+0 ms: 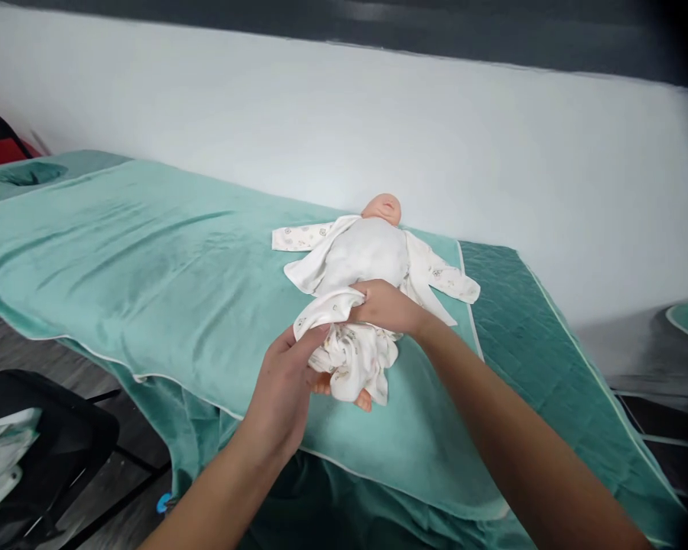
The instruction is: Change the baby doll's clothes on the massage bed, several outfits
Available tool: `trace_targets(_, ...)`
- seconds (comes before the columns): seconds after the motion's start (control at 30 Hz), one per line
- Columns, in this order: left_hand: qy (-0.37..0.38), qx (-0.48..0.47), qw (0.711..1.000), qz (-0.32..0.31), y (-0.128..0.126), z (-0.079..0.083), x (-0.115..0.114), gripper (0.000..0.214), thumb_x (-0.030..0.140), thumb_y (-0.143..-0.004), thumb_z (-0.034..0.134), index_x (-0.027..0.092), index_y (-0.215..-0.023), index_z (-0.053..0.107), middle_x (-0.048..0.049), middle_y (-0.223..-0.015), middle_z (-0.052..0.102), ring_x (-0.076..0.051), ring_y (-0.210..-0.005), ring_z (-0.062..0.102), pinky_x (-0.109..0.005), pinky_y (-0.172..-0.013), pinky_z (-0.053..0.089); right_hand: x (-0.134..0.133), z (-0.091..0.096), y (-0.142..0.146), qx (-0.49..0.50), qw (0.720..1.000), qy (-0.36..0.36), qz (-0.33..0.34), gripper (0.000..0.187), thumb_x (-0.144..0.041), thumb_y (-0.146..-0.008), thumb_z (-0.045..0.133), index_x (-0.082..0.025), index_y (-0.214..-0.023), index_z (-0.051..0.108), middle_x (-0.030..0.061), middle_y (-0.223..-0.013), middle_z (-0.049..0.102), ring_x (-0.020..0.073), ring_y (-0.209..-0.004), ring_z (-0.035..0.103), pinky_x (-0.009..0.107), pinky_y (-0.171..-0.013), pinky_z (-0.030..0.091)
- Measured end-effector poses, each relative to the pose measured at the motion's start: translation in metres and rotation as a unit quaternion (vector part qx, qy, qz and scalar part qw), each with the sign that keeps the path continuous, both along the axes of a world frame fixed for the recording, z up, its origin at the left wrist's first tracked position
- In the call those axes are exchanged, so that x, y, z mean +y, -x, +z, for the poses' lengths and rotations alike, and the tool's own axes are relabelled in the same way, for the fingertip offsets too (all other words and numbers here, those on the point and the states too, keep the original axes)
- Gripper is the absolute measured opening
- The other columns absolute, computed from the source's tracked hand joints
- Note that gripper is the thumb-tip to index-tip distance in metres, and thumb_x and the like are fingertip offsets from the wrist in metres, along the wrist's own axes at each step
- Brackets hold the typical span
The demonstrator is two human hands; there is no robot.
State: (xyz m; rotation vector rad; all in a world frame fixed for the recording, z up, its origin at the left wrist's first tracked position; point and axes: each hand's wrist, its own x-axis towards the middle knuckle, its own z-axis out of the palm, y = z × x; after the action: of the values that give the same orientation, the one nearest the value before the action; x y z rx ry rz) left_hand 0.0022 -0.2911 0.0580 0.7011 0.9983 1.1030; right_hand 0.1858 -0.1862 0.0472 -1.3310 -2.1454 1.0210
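A baby doll [381,208] lies on its back on the green-covered bed, head toward the wall. An open white patterned jacket [452,283] is on its arms, spread to either side of a pale, plain torso. Bunched around the doll's legs are white patterned baby pants [355,359], with the toes showing below. My left hand [287,382] pinches the pants' edge at the left. My right hand [387,307] grips the upper edge of the same cloth near the doll's waist; its fingertips are partly hidden by the fabric.
The green sheet [149,244] covers the bed, with a quilted cover [510,321] showing at the right. A white wall [332,114] runs behind it. At the lower left, a black chair [86,428] holds a packet [5,451].
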Motion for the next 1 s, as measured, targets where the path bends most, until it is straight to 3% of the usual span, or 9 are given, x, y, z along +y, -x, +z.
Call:
trace_targets(0.13,0.01,-0.052,0.997,0.049,-0.009,0.006,-0.029,0.038,0.038,-0.084,0.07,0.016,-0.115,0.072,-0.0107,-0.109,0.074,-0.021,-0.091,0.068,-0.027,-0.071,0.053,-0.003,-0.001,0.006,-0.112,0.991,-0.068,0.015,0.021,-0.038,-0.075,0.069,-0.02,-0.068,0.061,-0.0033,-0.072,0.064,0.0135,-0.069,0.054,0.024,-0.06,0.032)
trace_targets(0.3,0.055,-0.084,0.984,0.149,-0.019,-0.004,-0.057,0.048,0.032,-0.077,0.076,0.017,-0.123,0.071,-0.0118,-0.118,0.073,-0.028,-0.112,0.067,-0.036,-0.094,0.054,-0.011,0.003,0.01,-0.198,0.977,-0.075,0.028,0.011,-0.032,-0.075,0.067,-0.024,-0.082,0.067,-0.0029,-0.086,0.072,0.014,-0.073,0.059,0.025,-0.059,0.029)
trace_targets(0.4,0.073,-0.083,0.98,0.168,-0.016,-0.023,-0.066,0.046,0.032,-0.075,0.079,0.015,-0.117,0.073,-0.0128,-0.118,0.074,-0.029,-0.112,0.067,-0.038,-0.096,0.054,-0.014,0.006,0.013,-0.227,0.971,-0.067,0.025,0.015,-0.035,-0.074,0.069,-0.026,-0.086,0.067,-0.0047,-0.09,0.073,0.014,-0.075,0.061,0.025,-0.058,0.029)
trace_targets(0.57,0.069,-0.033,0.98,0.184,0.007,-0.068,-0.069,0.044,0.036,-0.076,0.078,0.017,-0.115,0.071,-0.0089,-0.114,0.073,-0.023,-0.104,0.067,-0.03,-0.086,0.053,-0.017,0.01,0.02,-0.276,0.959,-0.052,0.029,0.017,-0.042,-0.075,0.065,-0.025,-0.079,0.068,-0.0014,-0.091,0.075,0.016,-0.076,0.062,0.027,-0.058,0.029)
trace_targets(0.7,0.042,0.104,0.985,0.133,0.03,-0.082,-0.054,0.034,0.042,-0.079,0.074,0.018,-0.102,0.071,-0.0029,-0.093,0.071,-0.017,-0.086,0.06,-0.025,-0.073,0.047,-0.019,0.009,0.02,-0.293,0.954,-0.059,0.031,0.022,-0.045,-0.078,0.063,-0.024,-0.074,0.068,0.0004,-0.089,0.075,0.0183,-0.079,0.064,0.027,-0.059,0.029)
trace_targets(0.83,0.002,0.25,0.968,0.035,0.041,-0.07,-0.034,0.025,0.042,-0.082,0.069,0.018,-0.089,0.068,0.0,-0.078,0.063,-0.016,-0.076,0.052,-0.025,-0.068,0.039,-0.019,0.005,0.02,-0.285,0.955,-0.071,0.033,0.023,-0.042,-0.082,0.059,-0.023,-0.074,0.068,0.0011,-0.091,0.075,0.0198,-0.085,0.066,0.027,-0.061,0.031)
trace_targets(1.0,0.0,0.099,0.99,-0.096,0.046,-0.054,-0.019,0.03,0.036,-0.084,0.066,0.018,-0.108,0.068,-0.0056,-0.102,0.069,-0.023,-0.099,0.059,-0.032,-0.09,0.043,-0.019,-0.002,0.019,-0.238,0.969,-0.062,-0.003,0.023,-0.037,-0.084,0.058,-0.02,-0.069,0.065,0.002,-0.084,0.073,0.0175,-0.079,0.064,0.027,-0.062,0.032)
